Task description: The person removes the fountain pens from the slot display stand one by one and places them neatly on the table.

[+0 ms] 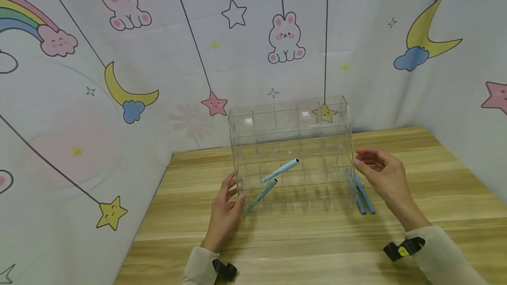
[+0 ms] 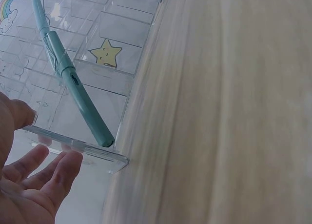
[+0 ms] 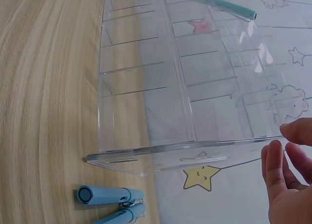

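The left hand (image 1: 225, 210) is placed low at the left side of a clear divided rack (image 1: 289, 144), and its side wall is pinched between the thumb on the inner face and the half-bent fingers on the outer face. At the opposite side, the right hand (image 1: 384, 175) is raised higher; the front edge of the right wall is lightly pinched between its thumb and loosely bent fingers, with the palm left free.

The rack is stood upright on the wooden table (image 1: 301, 245), its tiers split into small compartments by thin clear partitions. A light blue pen (image 1: 281, 170) is held aslant in the second tier from the bottom, its dark-ended tip pointed up and to the right. Below it, a green pen (image 1: 261, 195) is likewise tilted in the bottom tier, near the left hand. Two blue pens (image 1: 366, 197) are laid side by side on the table, just beside the rack's right wall.

Pale sleeves (image 1: 198, 265) are worn, with a black strapped device (image 1: 404, 249) at each wrist. Behind the table, a white backdrop (image 1: 253, 74) is printed with rabbits, stars and moons.
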